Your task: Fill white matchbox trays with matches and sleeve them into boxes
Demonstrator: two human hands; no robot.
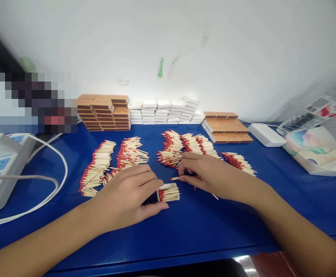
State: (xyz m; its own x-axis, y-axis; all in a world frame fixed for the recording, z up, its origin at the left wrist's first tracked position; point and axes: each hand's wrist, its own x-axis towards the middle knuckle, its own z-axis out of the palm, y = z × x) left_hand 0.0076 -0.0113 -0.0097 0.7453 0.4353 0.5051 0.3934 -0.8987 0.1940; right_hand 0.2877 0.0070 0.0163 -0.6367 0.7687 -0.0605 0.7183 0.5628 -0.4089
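Note:
My left hand [130, 196] curls round the left end of a small white matchbox tray [178, 197], index finger at its far edge and thumb near its front. Red-headed matches [169, 193] lie inside the tray. Just beyond it, my right hand [205, 173] pinches a single match [174, 179] between thumb and fingertips, its red head pointing left. Behind and beside the hands are several piles of loose matches, such as the left pile [98, 165], the middle pile [172, 148] and the right pile [238, 162]. A few matches are partly hidden under my right hand.
Along the wall stand stacked brown matchboxes [104, 113], white trays [164, 112] and more brown boxes [227, 129]. A power strip [0, 169] with white cables [65, 161] sits left. At right are a white adapter [266, 134] and a tissue pack [315, 150].

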